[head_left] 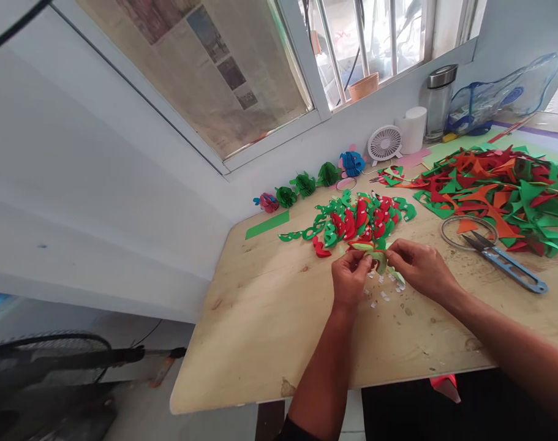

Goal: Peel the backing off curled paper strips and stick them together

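Observation:
Between my two hands is a small folded paper piece (375,258) in light green with some orange-red. My left hand (351,277) pinches its left side between thumb and fingers. The fingers of my right hand (419,267) are closed at its right edge; whether they grip the paper or some tiny bit is too small to tell. Just beyond lies a pile of red and green scalloped paper cutouts (352,220) with small white squares on them. Tiny white paper squares (384,296) are scattered under my hands, beside a pale green scrap (397,275).
Blue-handled thread snips (512,263) and a tape roll (469,233) lie at right, before a heap of paper scraps (503,190). Along the wall stand finished paper figures (304,184), a small fan (384,144) and a glass bottle (438,104). A green strip (267,225) lies left.

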`<state>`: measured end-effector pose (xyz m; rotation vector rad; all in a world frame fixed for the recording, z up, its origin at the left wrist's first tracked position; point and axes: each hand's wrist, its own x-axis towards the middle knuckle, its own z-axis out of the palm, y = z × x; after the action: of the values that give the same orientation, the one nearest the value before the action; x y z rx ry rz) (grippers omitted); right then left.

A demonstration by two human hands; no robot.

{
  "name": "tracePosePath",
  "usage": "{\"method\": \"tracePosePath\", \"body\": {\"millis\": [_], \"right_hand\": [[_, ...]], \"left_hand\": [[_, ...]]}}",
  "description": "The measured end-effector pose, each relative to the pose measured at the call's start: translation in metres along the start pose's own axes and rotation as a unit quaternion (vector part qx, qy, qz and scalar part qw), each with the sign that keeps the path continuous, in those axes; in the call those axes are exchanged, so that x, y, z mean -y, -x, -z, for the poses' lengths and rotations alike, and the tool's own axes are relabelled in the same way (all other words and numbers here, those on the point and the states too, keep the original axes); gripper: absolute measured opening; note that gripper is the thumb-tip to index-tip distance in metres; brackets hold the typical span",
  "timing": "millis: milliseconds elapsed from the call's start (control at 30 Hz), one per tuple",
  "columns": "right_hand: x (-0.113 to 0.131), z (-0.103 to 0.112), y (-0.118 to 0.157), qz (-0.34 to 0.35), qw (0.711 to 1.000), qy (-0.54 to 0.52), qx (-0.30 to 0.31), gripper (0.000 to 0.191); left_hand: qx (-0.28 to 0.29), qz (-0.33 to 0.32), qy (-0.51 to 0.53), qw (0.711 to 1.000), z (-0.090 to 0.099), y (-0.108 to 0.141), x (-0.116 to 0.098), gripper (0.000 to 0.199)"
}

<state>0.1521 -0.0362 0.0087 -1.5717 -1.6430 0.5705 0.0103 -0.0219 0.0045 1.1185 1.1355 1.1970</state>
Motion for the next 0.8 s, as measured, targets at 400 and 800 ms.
{"method": "tracePosePath", "body": {"millis": [400, 800], "right_hand": [[-0.011, 0.001, -0.006, -0.031, 0.998, -0.051, -0.015, 0.024], [0.005, 0.005, -0.002, 0.005, 0.981, -0.183, 0.059, 0.026]], "left_hand": [[0.106, 0.063, 0.025, 0.992, 0.000, 0.002, -0.005, 0.014], [0.146, 0.066, -0.015, 0.987, 0.001, 0.002, -0.004, 0.023]]}}
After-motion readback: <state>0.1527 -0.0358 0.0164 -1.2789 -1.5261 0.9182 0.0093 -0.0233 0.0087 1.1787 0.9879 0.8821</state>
